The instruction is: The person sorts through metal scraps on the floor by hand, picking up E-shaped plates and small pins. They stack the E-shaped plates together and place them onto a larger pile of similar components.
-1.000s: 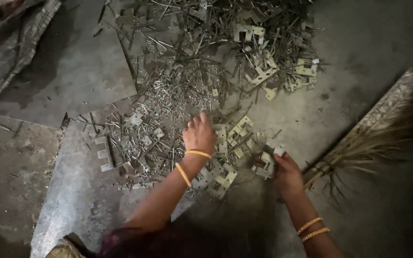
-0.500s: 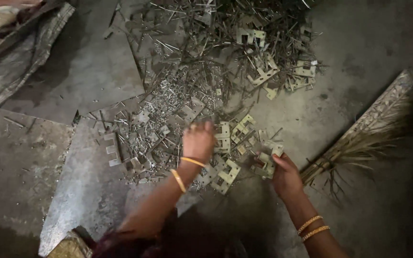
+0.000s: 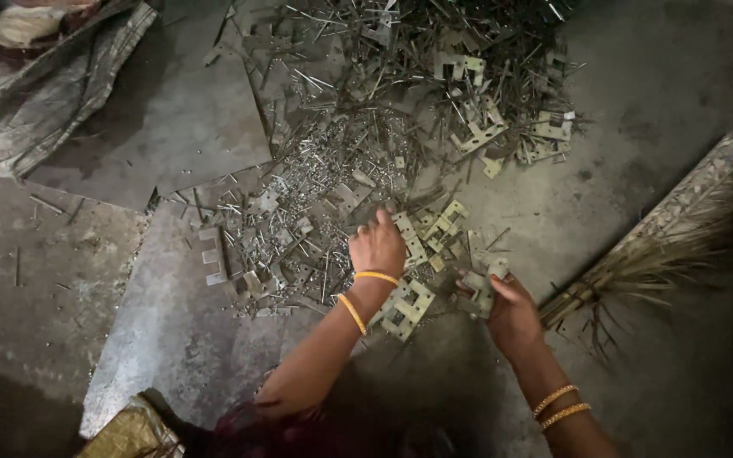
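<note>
At the floor's far left corner lies a crumpled sack [image 3: 36, 93], contents hidden; mid-floor, the left hand [image 3: 377, 248] rests, fingers spread, on scattered metal stampings [image 3: 316, 229]; the right hand [image 3: 511, 315] grasps a small bundle of plates [image 3: 481, 288]; a broom [image 3: 655, 254] lies toward the right edge.

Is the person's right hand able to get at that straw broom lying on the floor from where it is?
Probably yes. The right hand holds small metal pieces, but the broom lies just beside it on the bare floor with nothing between them.
</note>
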